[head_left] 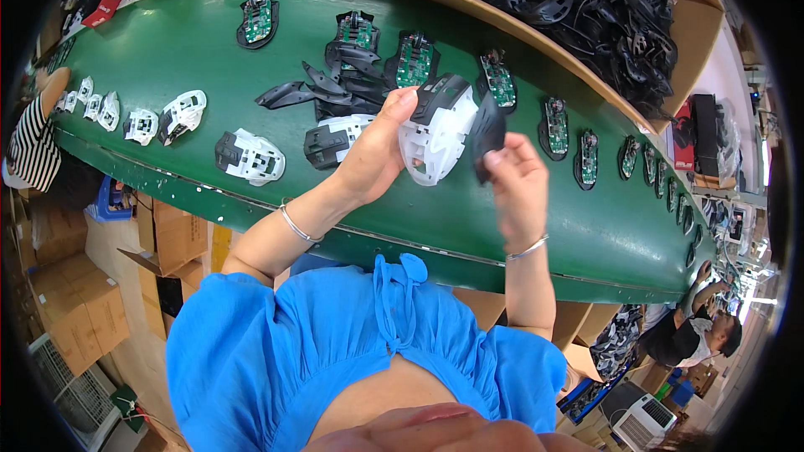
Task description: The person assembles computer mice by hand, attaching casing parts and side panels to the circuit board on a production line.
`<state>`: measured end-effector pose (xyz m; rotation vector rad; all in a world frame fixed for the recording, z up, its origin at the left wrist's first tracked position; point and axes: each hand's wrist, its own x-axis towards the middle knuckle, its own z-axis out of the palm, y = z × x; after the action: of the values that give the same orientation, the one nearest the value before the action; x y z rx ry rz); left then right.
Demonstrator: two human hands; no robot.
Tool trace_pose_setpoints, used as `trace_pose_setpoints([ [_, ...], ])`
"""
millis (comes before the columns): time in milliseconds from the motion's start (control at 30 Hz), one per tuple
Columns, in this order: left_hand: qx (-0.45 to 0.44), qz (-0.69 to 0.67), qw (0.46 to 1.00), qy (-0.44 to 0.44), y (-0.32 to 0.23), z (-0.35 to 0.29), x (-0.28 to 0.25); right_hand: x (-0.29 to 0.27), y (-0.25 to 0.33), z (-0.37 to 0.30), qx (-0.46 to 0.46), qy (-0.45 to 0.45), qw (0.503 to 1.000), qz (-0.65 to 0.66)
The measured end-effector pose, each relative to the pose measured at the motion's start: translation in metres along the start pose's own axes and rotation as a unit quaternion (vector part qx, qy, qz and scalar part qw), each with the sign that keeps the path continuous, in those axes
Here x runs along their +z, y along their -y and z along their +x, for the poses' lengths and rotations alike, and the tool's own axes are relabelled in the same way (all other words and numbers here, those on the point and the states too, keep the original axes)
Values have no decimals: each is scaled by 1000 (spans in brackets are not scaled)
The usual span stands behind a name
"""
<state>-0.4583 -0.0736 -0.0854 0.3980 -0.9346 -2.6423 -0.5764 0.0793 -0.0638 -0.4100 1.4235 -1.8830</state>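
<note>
Head view: shell in left hand, black piece in right

Left hand (378,149): closed around one side of a white-and-black shell (440,138), thumb near its dark upper end. Shell is lifted over the green bench (603,226), in front of the person's chest, narrower white end pointing down toward the near edge.

Right hand (517,177): thumb and fingers pinched on a curved black piece (487,134), held upright just beside the shell's right flank. Piece is slightly blurred; cannot tell whether the two touch.

Bench, left of the held shell: loose pile of black pieces (289,95); below it, a similar shell (335,141) partly behind the left forearm; further left, another shell (249,156). Green circuit boards (414,60) on black bases run along the far side and away to the right. Beyond them, cardboard box (703,33) filled with black parts (578,17).
</note>
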Motion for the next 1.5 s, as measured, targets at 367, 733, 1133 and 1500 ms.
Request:
trace_pose_setpoints([
  [367, 73, 700, 666, 248, -41, -13, 3, -22, -4, -2, 27, -39, 992, 121],
  [733, 167, 763, 623, 43, -22, -56, -17, -22, -40, 5, 115, -24, 984, -137],
  [1133, 99, 834, 538, -76, 22, -51, -3, 4, -55, -23, 209, 10, 968, 136],
  [1500, -102, 94, 990, -9, -6, -37, -14, 33, -19, -38, -28, -78, 992, 93],
])
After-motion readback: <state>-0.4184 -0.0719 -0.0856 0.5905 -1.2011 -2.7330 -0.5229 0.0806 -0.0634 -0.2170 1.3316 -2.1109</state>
